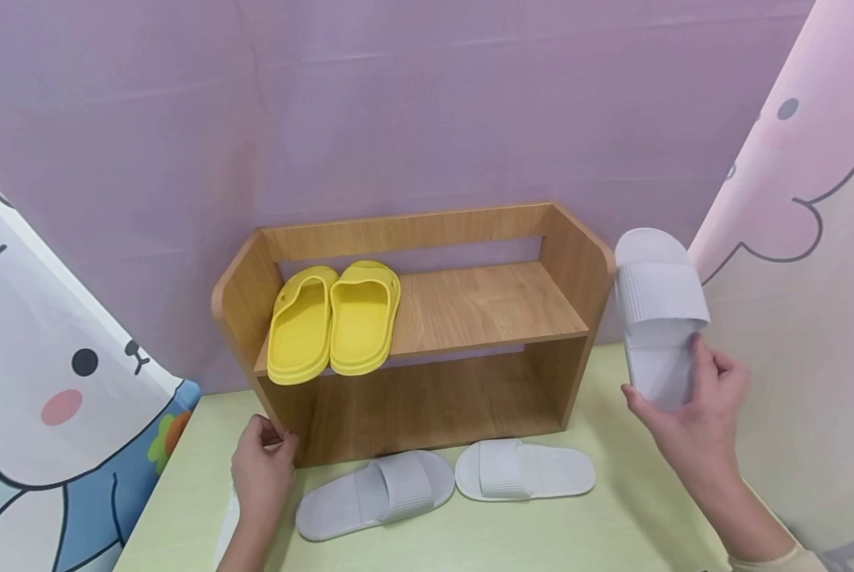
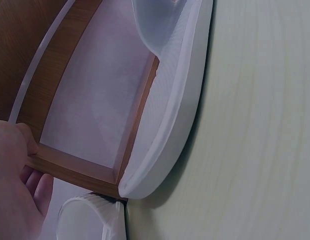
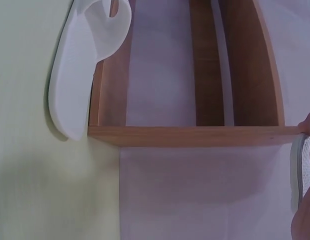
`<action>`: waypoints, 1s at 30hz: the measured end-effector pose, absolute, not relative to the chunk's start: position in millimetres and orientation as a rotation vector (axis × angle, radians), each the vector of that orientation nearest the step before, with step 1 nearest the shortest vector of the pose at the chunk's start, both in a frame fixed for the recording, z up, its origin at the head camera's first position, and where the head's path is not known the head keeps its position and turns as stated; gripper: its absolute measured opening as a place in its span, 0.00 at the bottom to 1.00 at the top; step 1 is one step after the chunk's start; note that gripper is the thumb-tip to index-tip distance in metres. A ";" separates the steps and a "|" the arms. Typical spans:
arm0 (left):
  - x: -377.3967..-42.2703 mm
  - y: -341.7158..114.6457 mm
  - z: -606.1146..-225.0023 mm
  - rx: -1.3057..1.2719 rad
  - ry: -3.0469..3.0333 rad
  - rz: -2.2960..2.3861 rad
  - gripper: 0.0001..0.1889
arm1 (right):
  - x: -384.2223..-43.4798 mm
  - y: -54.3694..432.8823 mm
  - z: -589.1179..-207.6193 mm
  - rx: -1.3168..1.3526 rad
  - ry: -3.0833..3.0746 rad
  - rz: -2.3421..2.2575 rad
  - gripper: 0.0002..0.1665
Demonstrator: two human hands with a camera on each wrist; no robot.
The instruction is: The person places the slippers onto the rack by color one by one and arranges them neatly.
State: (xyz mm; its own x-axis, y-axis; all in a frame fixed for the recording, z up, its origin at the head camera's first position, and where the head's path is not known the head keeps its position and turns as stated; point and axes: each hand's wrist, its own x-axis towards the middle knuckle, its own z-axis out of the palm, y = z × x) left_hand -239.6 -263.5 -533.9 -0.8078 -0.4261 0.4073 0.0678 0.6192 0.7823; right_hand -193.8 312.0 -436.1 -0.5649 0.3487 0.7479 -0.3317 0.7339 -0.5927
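Note:
My right hand [image 1: 709, 417] holds a pale grey slide slipper [image 1: 662, 302] by its heel end, thumb on one side and fingers on the other. The slipper is raised beside the right panel of a wooden shoe rack [image 1: 577, 294], toe upward. My left hand [image 1: 260, 473] grips the front edge of the rack's left panel, as the left wrist view shows with the thumb [image 2: 26, 137] bent over it. A pair of yellow clogs [image 1: 300, 330] stands at the left of the upper shelf. On the table before the rack lie two pale slide slippers, one left [image 1: 355, 500] and one right [image 1: 555, 471].
Left of the rack, another pale ridged-strap slipper [image 2: 87, 220] is partly visible in the left wrist view. The light green table [image 1: 427, 548] carries the rack. Behind it hangs a purple cloth [image 1: 412, 111], with cartoon-printed cloths [image 1: 62, 349] at the sides.

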 end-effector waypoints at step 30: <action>-238.8 -262.7 -533.1 0.296 -2.281 -1.115 0.09 | -192.2 279.1 -427.1 0.208 -1.876 0.930 0.73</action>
